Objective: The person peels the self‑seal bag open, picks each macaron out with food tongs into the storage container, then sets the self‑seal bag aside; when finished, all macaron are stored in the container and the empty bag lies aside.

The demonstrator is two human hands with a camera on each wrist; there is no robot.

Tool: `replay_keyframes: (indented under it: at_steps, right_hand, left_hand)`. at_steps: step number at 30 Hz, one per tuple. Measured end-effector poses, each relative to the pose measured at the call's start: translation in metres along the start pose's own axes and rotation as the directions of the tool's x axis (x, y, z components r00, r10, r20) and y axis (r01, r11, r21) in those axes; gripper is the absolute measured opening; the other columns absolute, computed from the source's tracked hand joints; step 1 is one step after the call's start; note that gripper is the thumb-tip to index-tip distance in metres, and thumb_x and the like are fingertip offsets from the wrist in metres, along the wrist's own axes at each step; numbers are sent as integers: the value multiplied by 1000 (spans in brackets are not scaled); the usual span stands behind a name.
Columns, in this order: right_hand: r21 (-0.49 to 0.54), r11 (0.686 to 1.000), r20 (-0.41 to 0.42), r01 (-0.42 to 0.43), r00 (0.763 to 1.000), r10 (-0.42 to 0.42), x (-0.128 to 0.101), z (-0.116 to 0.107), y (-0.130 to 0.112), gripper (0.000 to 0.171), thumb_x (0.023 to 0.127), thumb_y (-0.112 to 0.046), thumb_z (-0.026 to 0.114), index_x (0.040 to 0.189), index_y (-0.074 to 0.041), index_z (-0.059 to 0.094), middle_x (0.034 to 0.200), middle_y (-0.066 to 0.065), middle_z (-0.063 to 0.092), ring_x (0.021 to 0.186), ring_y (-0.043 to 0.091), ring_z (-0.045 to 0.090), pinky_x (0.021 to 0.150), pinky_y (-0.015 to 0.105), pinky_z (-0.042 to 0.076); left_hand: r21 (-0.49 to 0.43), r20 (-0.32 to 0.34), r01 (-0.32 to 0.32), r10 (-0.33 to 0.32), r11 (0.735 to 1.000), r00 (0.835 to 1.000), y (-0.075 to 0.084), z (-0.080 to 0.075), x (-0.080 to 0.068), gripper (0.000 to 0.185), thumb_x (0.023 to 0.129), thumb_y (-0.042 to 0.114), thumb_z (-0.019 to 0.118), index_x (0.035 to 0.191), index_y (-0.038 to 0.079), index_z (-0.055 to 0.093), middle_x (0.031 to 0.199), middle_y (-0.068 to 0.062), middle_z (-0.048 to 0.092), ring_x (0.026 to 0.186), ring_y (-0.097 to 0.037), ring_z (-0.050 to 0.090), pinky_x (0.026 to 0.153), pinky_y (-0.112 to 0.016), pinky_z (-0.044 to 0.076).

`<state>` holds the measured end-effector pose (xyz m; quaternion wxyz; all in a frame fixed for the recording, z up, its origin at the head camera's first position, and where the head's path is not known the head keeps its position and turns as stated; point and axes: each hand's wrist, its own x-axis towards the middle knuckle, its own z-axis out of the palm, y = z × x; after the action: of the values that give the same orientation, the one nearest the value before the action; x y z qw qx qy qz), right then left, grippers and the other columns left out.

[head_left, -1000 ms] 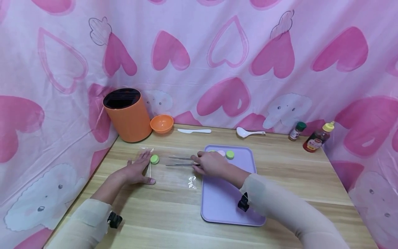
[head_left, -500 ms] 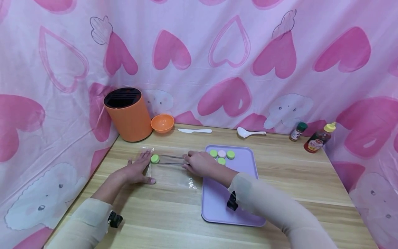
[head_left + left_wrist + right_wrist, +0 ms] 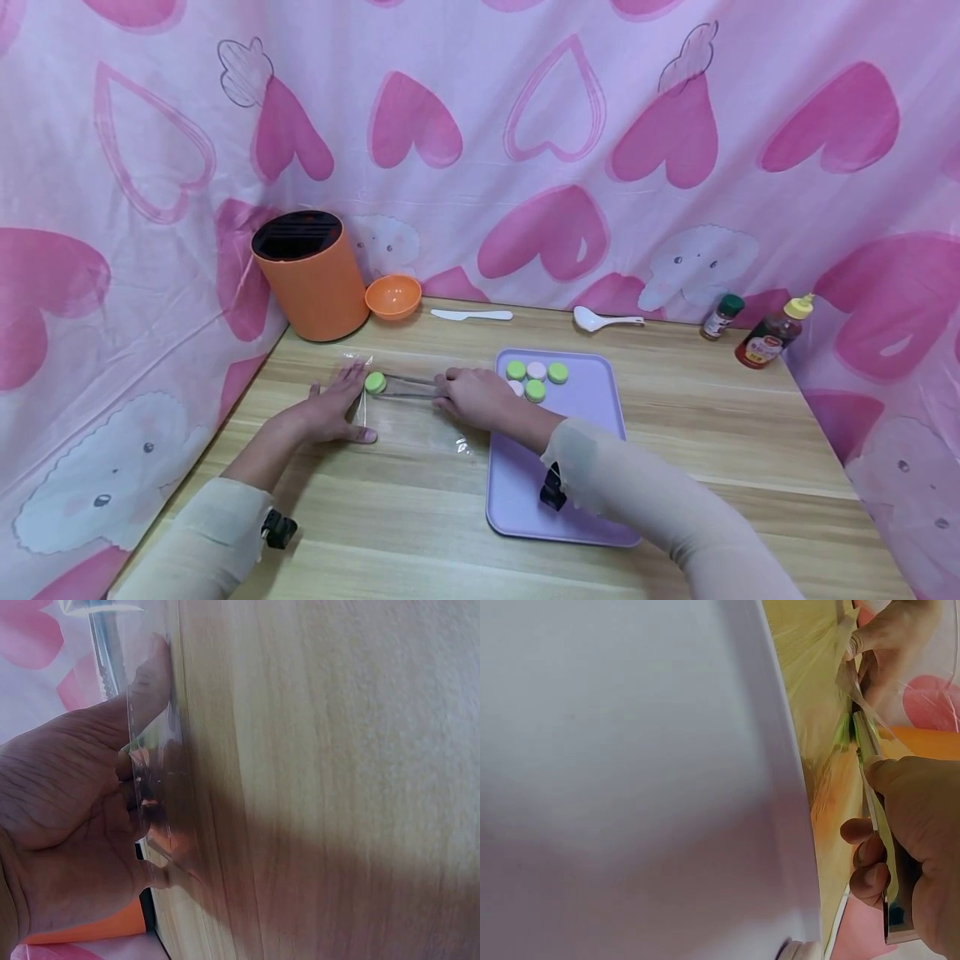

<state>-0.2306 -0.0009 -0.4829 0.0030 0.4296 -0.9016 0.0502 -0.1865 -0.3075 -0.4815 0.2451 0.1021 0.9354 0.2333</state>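
A pair of metal tongs (image 3: 408, 386) is held level just above the bench (image 3: 420, 492), its long axis running left to right, with the tips pointing to the person's left and the handle end to the right. A green macaron (image 3: 375, 382) is pinched between the tips, at the open mouth of a clear plastic bag (image 3: 416, 421) that lies flat on the bench. The handle end is gripped by the right hand (image 3: 471, 397), whose grip is curled around both tong arms and pressed together. The left hand (image 3: 330, 412) lies flat at the bag's left edge, its grip spread with fingers straight, pressing the plastic down just beside the macaron.

To the right of the bag a lilac tray (image 3: 577, 467) is seen, with four more macarons, green and pale pink, clustered at its far left corner (image 3: 536, 377). Along the back of the bench, from left to right, an orange knife block (image 3: 309, 277), an orange bowl (image 3: 392, 297), a white plastic knife (image 3: 472, 315), a white spoon (image 3: 603, 319), a small spice jar (image 3: 719, 317) and a sauce bottle with a yellow cap (image 3: 772, 332) are set. The bottle bears a red label; its writing is too small to be read. A pink heart-patterned cloth (image 3: 555, 133) is hung behind.
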Motion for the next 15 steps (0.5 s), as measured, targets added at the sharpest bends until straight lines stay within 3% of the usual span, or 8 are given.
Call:
replay_keyframes:
  at_steps: [5,15]
  right_hand:
    - [-5,1000,-10,6,1000,-6,-3,-4,1,29,113,-42,63,117,-16,74,105,0,74,80,17,73,69,35,62]
    - [-21,1000,-61,11,998,-13,-13,-5,8,28,112,-40,66,121,-15,76,104,1,75,75,19,73,63,37,61]
  left_hand:
    - [-2,10,12,-12,1000,1000,0,-1,1,139,87,55,91,176,-2,-1,184,-27,-11,171,-51,-13,124,-88,-9]
    - [19,15,17,-17,1000,1000,0,0,-1,140,87,57,90,175,-4,0,184,-27,-10,171,-52,-11,124,-89,-6]
